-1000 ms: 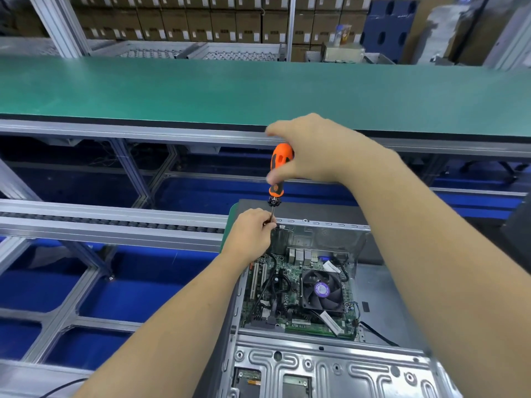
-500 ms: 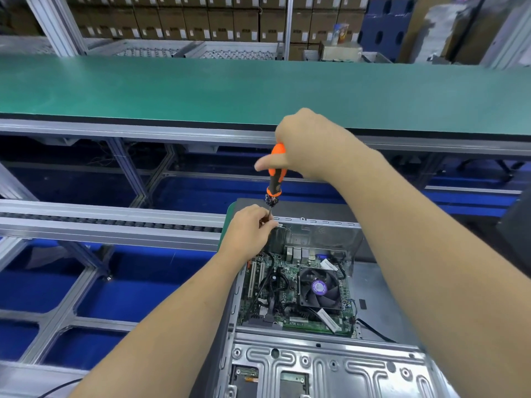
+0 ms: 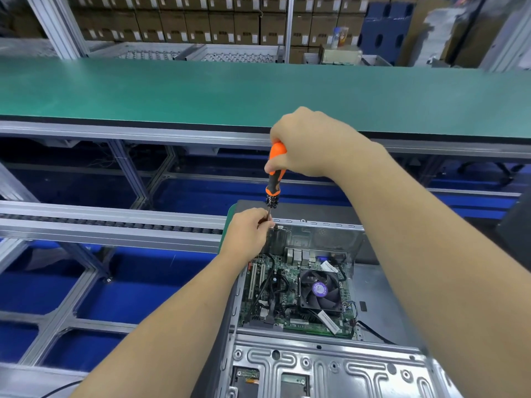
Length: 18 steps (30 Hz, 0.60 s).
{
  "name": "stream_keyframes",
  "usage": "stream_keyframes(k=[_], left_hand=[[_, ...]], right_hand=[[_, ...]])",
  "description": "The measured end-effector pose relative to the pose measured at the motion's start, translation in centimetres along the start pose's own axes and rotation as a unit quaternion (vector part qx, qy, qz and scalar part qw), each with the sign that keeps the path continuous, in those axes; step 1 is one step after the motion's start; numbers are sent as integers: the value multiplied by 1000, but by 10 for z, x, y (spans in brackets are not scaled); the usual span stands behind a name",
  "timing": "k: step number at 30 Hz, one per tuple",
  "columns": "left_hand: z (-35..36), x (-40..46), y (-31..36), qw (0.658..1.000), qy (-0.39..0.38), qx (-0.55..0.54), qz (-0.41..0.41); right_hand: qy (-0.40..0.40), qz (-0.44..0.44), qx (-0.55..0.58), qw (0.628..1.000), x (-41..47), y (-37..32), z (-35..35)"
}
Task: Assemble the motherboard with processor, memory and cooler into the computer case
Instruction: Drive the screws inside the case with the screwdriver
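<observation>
Case (image 3: 330, 366) lies open below the fingers, motherboard (image 3: 284, 294) and cooler (image 3: 320, 290) already seated inside — fastening looks underway. Right hand (image 3: 304, 147) clenches the screwdriver (image 3: 275, 173) handle; left hand (image 3: 248, 234) pinches its shaft at the case's rear rim. Next move likely calls for steady downward turning.

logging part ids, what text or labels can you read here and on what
"A75M V:1.0", roughly; small white print on the motherboard near edge.
Purple fan sticker on the cooler: print too small.
White labels on cardboard boxes: blurred.
Screwdriver handle marking: unreadable.
</observation>
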<state>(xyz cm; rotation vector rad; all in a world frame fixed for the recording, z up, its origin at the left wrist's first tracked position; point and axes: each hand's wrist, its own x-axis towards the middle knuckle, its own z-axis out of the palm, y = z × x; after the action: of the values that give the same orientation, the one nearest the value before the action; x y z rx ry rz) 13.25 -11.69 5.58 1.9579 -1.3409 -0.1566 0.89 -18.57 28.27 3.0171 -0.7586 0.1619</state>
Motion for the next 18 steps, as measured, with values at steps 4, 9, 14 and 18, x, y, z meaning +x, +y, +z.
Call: stream_keyframes(k=[4, 9, 14, 18], left_hand=[[-2, -1, 2, 1000, -3, -4, 11], [-2, -2, 4, 1000, -4, -4, 4], [-2, 0, 4, 1000, -14, 1, 7], [-3, 0, 8, 999, -35, 14, 14]], right_hand=[[4, -25, 8, 1000, -3, -5, 4], [17, 8, 2, 1000, 1, -6, 6], [31, 17, 44, 998, -2, 0, 18], [78, 30, 140, 987, -16, 6, 32]])
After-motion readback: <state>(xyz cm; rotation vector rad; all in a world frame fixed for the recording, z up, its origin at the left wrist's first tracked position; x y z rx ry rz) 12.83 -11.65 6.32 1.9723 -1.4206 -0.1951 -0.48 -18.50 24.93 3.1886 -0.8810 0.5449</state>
